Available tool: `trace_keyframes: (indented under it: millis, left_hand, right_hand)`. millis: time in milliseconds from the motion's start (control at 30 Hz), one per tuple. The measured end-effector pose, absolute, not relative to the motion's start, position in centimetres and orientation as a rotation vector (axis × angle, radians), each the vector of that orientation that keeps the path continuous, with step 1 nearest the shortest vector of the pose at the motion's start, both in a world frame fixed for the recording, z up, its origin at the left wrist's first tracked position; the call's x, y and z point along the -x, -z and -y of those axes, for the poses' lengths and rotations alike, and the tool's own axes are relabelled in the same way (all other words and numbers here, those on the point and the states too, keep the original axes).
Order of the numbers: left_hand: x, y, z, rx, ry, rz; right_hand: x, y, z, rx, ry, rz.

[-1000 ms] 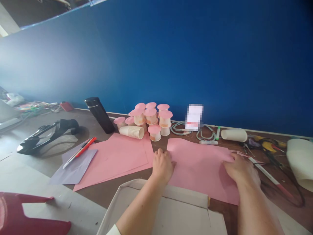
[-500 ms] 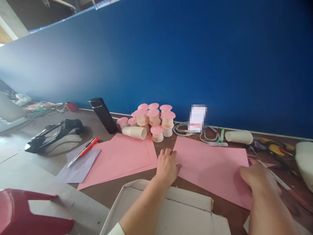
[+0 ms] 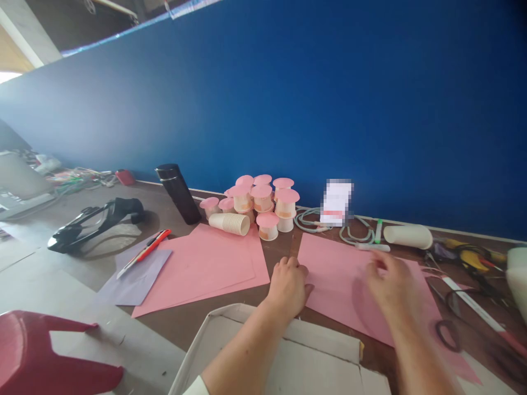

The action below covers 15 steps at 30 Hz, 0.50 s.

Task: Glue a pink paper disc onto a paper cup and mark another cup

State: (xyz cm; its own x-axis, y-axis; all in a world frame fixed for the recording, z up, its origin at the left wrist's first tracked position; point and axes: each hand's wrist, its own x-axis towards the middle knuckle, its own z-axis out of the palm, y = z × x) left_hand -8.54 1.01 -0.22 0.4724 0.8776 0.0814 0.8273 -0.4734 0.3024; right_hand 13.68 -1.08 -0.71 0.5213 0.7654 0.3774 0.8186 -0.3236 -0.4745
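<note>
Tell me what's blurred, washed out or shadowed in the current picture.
In the head view, the right hand is blurred, the left hand sharper; in the head view, a soft shadow falls on the pink sheet; in the head view, pale glare washes the left of the blue partition.
</note>
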Motion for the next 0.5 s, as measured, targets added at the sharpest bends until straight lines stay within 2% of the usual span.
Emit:
trace_keyframes:
  millis: [200,333,500]
  left_hand:
    - [7.8,0.4,-1.3,-2.491,-0.368,-1.511]
    - [6.3,0.7,-2.2,-2.461,-0.388,-1.608]
    - [5.0,0.8,-3.0,-2.4,-0.357,-1.744]
  right_hand:
    - [-11.3,2.7,0.2,2.139,-0.248,1.611]
    - [-13.5,2.9,-0.6,2.085,-0.297,1.314]
    - [-21.0,1.6,-1.8,2.088,-0.146,0.942]
